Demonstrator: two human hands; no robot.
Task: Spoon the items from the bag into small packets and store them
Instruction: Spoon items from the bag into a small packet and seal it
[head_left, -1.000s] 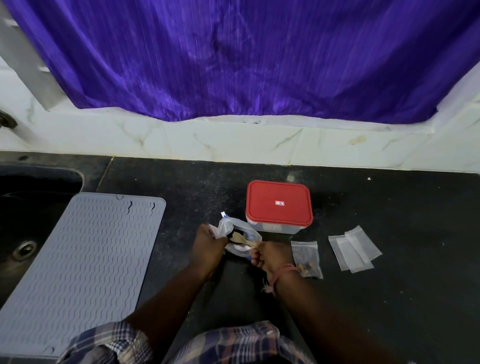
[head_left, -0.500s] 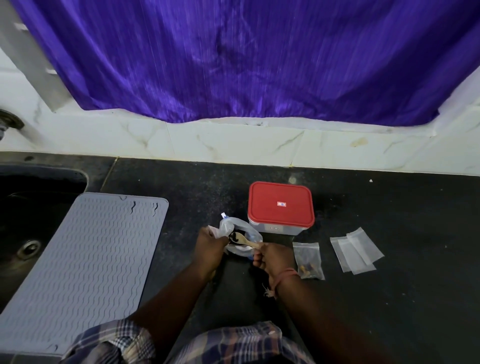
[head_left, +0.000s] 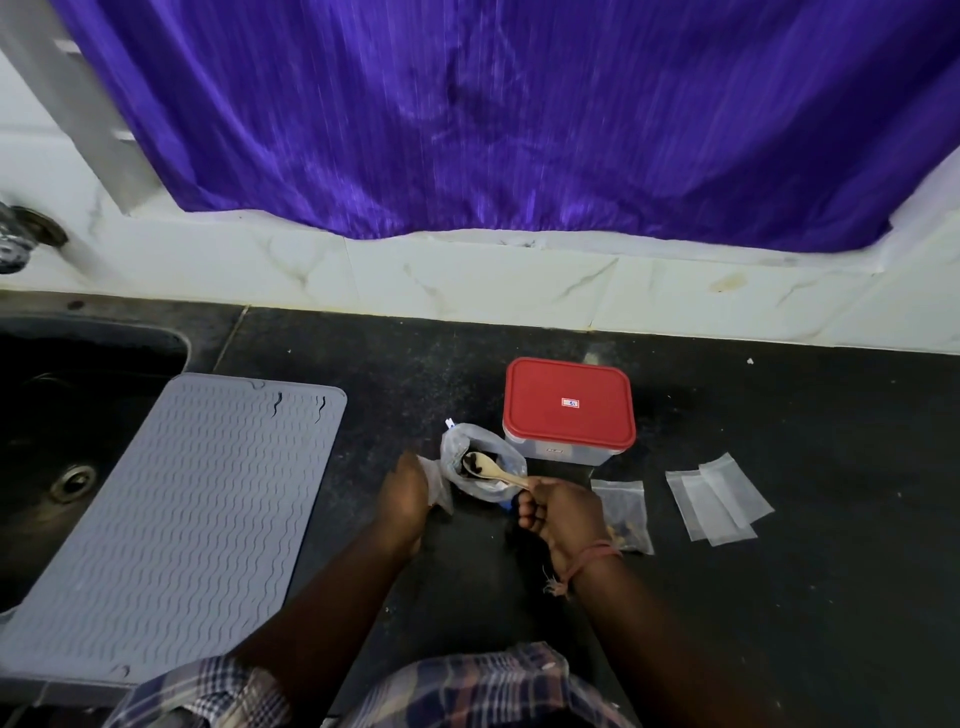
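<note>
Bag (head_left: 480, 470), thin clear plastic, stands open on the black counter (head_left: 779, 597) just in front of the red-lidded container (head_left: 570, 410). I judge it light, limp and prone to collapse. My left hand (head_left: 408, 499) pinches its rim; my right hand (head_left: 558, 512) is closed on the wooden spoon (head_left: 493, 470), whose bowl carries dark pieces. Filled packet (head_left: 623, 512) lies beside my right hand.

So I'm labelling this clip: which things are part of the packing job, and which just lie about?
In the job: bag, wooden spoon, left hand, right hand, filled packet, empty packets, red-lidded box.
Lying about: grey mat, sink, purple curtain.
</note>
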